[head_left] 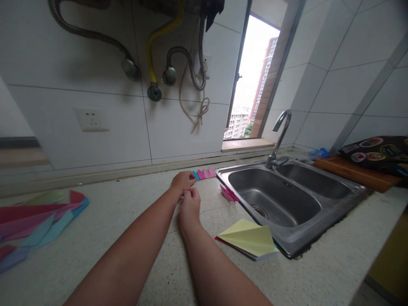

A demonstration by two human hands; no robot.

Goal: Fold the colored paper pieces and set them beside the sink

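Near the wall, my left hand [184, 180] has its fingers closed at the blue folded paper piece [195, 175] that ends a row on the counter. Pink folded paper pieces [206, 173] continue that row toward the sink. My right hand [190, 205] is just in front, by the left wrist, with thumb and fingers pinched together; whatever is between them is too small or hidden to make out. Right of my hands, a magenta folded paper piece [228, 193] lies beside the sink rim. Closer to me sits a stack of creased paper with a yellow sheet [248, 236] on top.
A double steel sink [283, 240] with a faucet [282, 123] is set into the counter at right. Several large folded papers [41, 219] lie at far left, blurred. A wooden board [357, 172] carries a dark printed bag [379, 151]. Hoses [153, 46] hang on the wall.
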